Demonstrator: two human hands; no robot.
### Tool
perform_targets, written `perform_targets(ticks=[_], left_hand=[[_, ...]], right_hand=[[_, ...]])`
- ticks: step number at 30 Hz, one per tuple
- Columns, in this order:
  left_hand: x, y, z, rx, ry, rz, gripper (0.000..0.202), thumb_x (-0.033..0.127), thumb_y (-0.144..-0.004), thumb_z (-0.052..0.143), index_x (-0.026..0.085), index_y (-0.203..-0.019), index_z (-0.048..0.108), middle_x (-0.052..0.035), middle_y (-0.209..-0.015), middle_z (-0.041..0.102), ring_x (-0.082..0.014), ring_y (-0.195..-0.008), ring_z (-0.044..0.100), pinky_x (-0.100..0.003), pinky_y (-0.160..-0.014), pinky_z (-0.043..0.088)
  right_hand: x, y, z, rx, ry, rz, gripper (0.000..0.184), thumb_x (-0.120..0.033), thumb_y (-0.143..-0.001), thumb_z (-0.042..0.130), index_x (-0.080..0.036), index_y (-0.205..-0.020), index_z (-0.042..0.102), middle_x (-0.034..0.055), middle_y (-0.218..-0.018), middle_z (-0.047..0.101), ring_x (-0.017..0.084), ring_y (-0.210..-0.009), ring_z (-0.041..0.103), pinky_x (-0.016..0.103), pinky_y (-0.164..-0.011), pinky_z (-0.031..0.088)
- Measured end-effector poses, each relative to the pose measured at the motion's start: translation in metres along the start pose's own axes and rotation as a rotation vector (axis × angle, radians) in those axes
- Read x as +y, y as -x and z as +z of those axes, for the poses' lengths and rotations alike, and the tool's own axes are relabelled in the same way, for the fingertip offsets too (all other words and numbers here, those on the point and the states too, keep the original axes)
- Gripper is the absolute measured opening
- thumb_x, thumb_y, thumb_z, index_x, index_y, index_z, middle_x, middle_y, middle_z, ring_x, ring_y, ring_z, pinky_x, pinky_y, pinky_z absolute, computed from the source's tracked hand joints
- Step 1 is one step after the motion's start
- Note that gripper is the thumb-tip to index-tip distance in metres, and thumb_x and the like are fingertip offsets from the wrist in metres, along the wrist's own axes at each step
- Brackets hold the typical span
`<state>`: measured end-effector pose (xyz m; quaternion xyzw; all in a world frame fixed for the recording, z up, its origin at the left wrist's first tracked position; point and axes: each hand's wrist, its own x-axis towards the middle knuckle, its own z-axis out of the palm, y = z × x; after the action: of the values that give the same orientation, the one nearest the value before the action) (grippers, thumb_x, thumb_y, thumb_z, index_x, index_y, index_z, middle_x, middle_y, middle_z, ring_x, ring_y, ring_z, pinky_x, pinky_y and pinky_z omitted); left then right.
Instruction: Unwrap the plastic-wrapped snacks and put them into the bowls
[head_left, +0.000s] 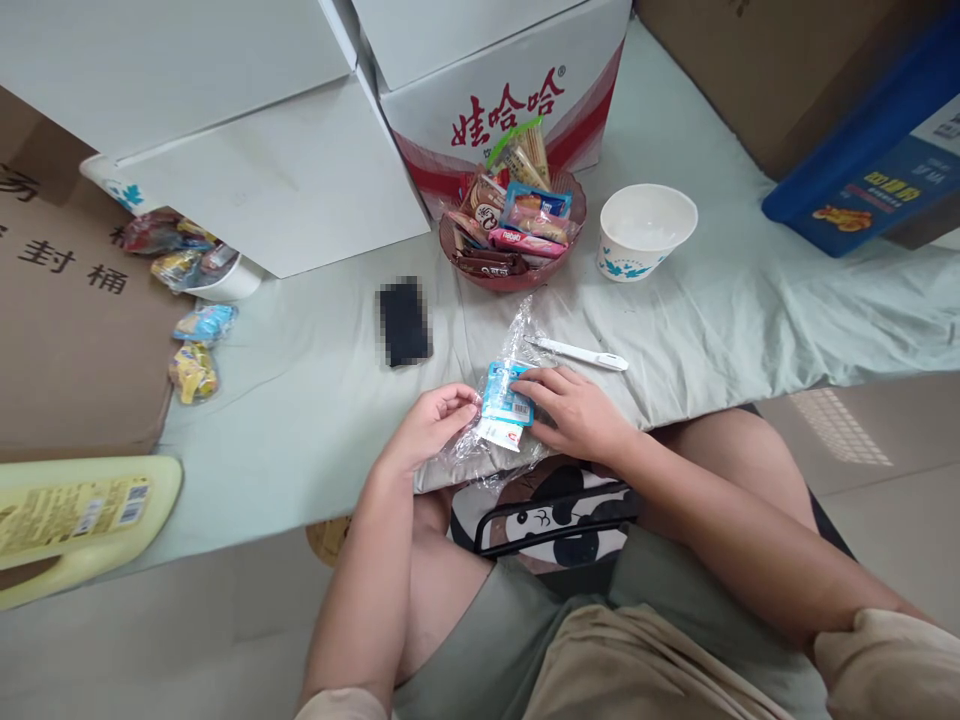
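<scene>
I have both hands on the clear bag near the red bowl: left hand pinching its edge, right hand pressing the blue packet (seemingly bagging); next needs a steady mouth.

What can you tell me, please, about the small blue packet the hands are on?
The packet is a small flat sachet, blue with white print, a white lower end and a red mark there. It looks like glossy plastic film. It lies tilted on or in a crinkled clear bag at the near edge of the cloth-covered table. The right hand rests fingers on its right side; the left hand pinches the clear film beside its left edge.
</scene>
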<state>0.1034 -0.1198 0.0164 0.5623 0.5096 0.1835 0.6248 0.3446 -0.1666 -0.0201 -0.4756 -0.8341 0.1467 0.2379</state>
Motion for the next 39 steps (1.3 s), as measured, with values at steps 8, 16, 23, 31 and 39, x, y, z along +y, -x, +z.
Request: perform_targets(ticks=[8,16,23,31,39], left_hand=[[-0.0016,-0.0018,0.0021,-0.027,-0.006,0.009,0.028,0.040,-0.078,0.071,0.018,-0.092,0.061,0.0002,-0.077,0.061,-0.0100,-0.064,0.052,-0.023,-0.060,0.042],[0.0006,-0.0032,0.0062,-0.056,-0.059,0.003,0.032,0.045,-0.076,0.071,0.018,-0.089,0.059,0.0014,-0.074,0.057,-0.0103,-0.063,0.050,-0.023,-0.060,0.042],[0.0023,-0.0032,0.0080,-0.061,-0.074,0.012,0.030,0.044,-0.077,0.070,0.019,-0.088,0.057,0.0018,-0.074,0.057,-0.0099,-0.062,0.050,-0.023,-0.059,0.042],[0.0007,-0.0049,0.0081,-0.079,-0.087,0.029,0.026,0.040,-0.078,0.068,0.019,-0.087,0.057,0.0018,-0.076,0.057,-0.0106,-0.066,0.052,-0.024,-0.062,0.043],[0.0011,-0.0040,0.0073,-0.081,-0.062,0.012,0.027,0.040,-0.079,0.068,0.018,-0.090,0.057,0.0024,-0.075,0.056,-0.0099,-0.064,0.051,-0.024,-0.062,0.042]], right_hand=[[0.0003,0.0003,0.0008,-0.014,-0.004,0.014,0.046,-0.029,-0.089,0.060,-0.018,-0.134,0.060,0.0129,-0.133,0.061,0.029,-0.109,0.058,0.047,-0.096,0.051],[0.0012,0.0006,0.0009,-0.029,0.024,0.007,0.046,-0.027,-0.086,0.062,-0.018,-0.131,0.061,0.0128,-0.132,0.061,0.030,-0.107,0.058,0.047,-0.096,0.050],[0.0009,0.0008,0.0015,-0.030,0.003,0.013,0.046,-0.025,-0.085,0.061,-0.018,-0.130,0.062,0.0133,-0.131,0.061,0.030,-0.108,0.057,0.048,-0.096,0.049],[0.0007,0.0008,0.0009,-0.034,0.016,0.004,0.045,-0.026,-0.086,0.061,-0.017,-0.129,0.062,0.0129,-0.130,0.062,0.030,-0.108,0.057,0.047,-0.096,0.050],[0.0007,0.0004,0.0001,-0.028,0.005,0.002,0.046,-0.025,-0.085,0.062,-0.016,-0.130,0.062,0.0134,-0.130,0.062,0.031,-0.109,0.057,0.048,-0.097,0.051]])
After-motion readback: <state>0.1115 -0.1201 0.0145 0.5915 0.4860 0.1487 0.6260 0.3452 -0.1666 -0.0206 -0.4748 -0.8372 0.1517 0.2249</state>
